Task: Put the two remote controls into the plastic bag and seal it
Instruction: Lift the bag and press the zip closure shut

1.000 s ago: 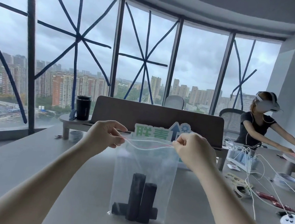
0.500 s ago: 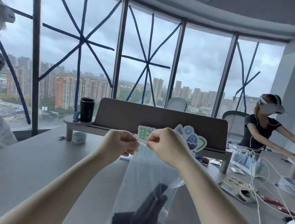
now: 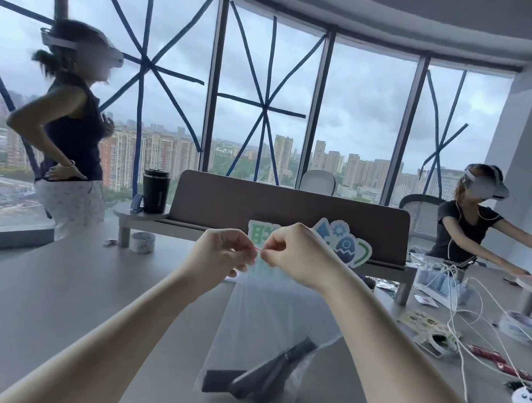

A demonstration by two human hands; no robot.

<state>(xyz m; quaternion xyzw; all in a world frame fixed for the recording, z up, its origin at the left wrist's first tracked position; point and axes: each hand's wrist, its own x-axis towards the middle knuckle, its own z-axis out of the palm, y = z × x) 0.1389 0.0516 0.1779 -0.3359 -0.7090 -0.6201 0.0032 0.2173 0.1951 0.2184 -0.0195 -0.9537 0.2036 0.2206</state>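
- Two hands meet at the top of the plastic bag (image 3: 275, 306), held up in front of the person; the left hand (image 3: 222, 256) and the right hand (image 3: 301, 256) sit just beside each other, knuckles nearly touching.
- Each hand has thumb and forefinger clamped on the bag's top edge, where a thin red zip line shows between them. I judge they are held this close because the pinch is closing the strip at that spot.
- Both remote controls (image 3: 267, 374) lie inside at the bottom of the bag, dark and leaning across one another. Their weight pulls the film straight, which likely makes the top easier to press together.
- The bag hangs from the fingers with its bottom corner resting on or just over the grey table (image 3: 43, 308); I cannot tell which.
- Loading looks done and sealing is in hand. How much of the strip is closed is hidden behind the hands.
- A slip to watch: the two lips sliding out of line, leaving a gap.
- Off to the right, well apart from the bag, lie white cables (image 3: 463, 329) and a white controller (image 3: 531, 399).
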